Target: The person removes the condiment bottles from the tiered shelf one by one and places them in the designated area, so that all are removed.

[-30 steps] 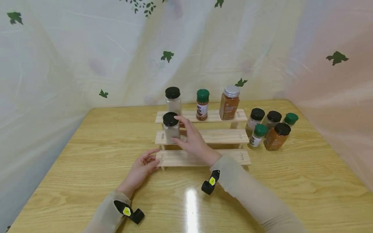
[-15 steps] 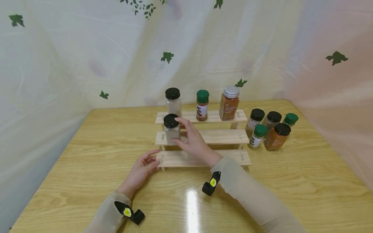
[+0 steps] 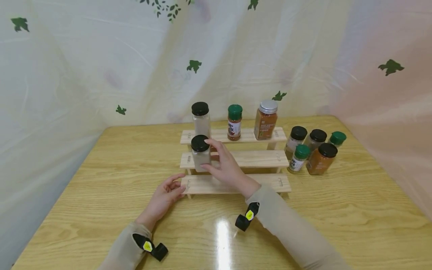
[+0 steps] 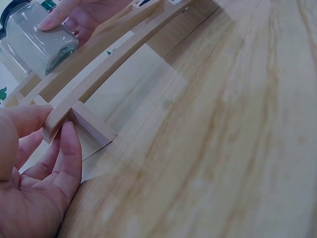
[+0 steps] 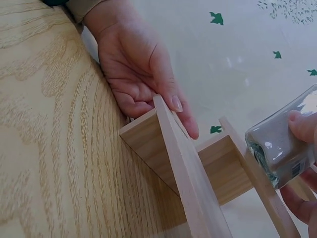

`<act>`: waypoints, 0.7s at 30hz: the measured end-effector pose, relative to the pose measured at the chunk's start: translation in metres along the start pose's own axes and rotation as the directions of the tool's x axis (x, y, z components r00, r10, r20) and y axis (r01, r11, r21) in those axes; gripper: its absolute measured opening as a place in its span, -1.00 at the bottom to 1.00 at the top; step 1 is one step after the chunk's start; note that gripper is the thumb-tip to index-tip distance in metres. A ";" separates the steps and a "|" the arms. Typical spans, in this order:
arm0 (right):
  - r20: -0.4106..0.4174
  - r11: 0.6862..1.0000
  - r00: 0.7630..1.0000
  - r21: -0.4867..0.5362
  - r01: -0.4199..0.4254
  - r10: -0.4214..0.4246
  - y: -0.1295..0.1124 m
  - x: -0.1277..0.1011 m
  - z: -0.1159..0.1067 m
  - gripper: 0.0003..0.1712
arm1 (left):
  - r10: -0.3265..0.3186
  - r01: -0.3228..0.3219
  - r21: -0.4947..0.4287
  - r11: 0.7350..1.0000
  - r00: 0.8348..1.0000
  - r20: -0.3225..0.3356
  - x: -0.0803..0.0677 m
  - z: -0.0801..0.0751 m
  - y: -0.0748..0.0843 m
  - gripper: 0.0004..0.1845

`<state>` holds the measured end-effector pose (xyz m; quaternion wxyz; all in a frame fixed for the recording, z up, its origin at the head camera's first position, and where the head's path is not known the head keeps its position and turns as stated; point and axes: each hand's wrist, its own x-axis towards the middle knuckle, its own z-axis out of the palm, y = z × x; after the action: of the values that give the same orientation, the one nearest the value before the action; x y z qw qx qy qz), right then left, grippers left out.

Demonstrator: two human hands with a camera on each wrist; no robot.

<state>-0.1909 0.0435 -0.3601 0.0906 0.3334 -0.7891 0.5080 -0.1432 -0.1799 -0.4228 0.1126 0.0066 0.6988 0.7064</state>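
- Black-capped jar [image 3: 200, 153] of pale powder stood at the left end of the rack's middle step [image 3: 256, 158], pinched by the right hand [image 3: 227, 168]: thumb low on the front of the glass, fingertips [image 3: 216, 144] up by the cap.
- Seen tilted in the right wrist view, jar base [image 5: 282, 148] just above the step's edge; contact with the wood could not be told.
- Directly behind the grip, on the top step, a second black-capped jar [image 3: 201, 118]; further right along that step, a green-capped bottle [image 3: 234, 122] and a silver-lidded jar [image 3: 266, 118].
- Below and left of the grip, left hand [image 3: 164, 195] rested on the table [image 3: 101, 180], fingers straight, thumb and fingertips touching the end of the wooden rack's [image 3: 233, 183] lowest step.
- Well to the right of the grip, five more spice jars [image 3: 312, 150] clustered on the table beside the rack.
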 end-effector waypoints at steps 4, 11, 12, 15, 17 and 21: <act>0.011 0.999 0.999 0.003 -0.033 0.033 -0.002 -0.003 -0.002 -0.20 | 0.000 0.000 -0.011 1.000 1.000 0.003 -0.001 0.000 -0.001 -0.45; -0.008 1.000 1.000 -0.012 -0.024 0.024 -0.005 -0.008 -0.004 -0.19 | -0.003 0.003 -0.015 1.000 1.000 0.000 0.000 0.000 0.000 -0.46; -0.012 1.000 1.000 -0.009 -0.016 0.016 -0.005 -0.008 -0.004 -0.19 | -0.004 0.004 -0.016 1.000 1.000 0.002 0.000 0.000 0.000 -0.46; -0.018 1.000 1.000 -0.010 -0.001 0.001 -0.006 -0.011 -0.006 -0.19 | -0.008 0.008 -0.012 1.000 1.000 0.004 0.001 0.000 0.000 -0.46; -0.018 1.000 1.000 -0.007 0.009 -0.009 -0.007 -0.013 -0.006 -0.19 | -0.010 0.010 -0.007 1.000 1.000 0.003 0.001 0.000 -0.001 -0.46; -0.017 0.999 0.999 -0.001 0.032 -0.032 -0.008 -0.016 -0.008 -0.19 | -0.010 0.010 0.000 1.000 1.000 0.004 0.001 -0.001 -0.002 -0.46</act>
<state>-0.1750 0.0554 -0.3583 0.1058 0.3415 -0.7829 0.5091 -0.1446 -0.1807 -0.4248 0.1176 0.0045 0.6986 0.7058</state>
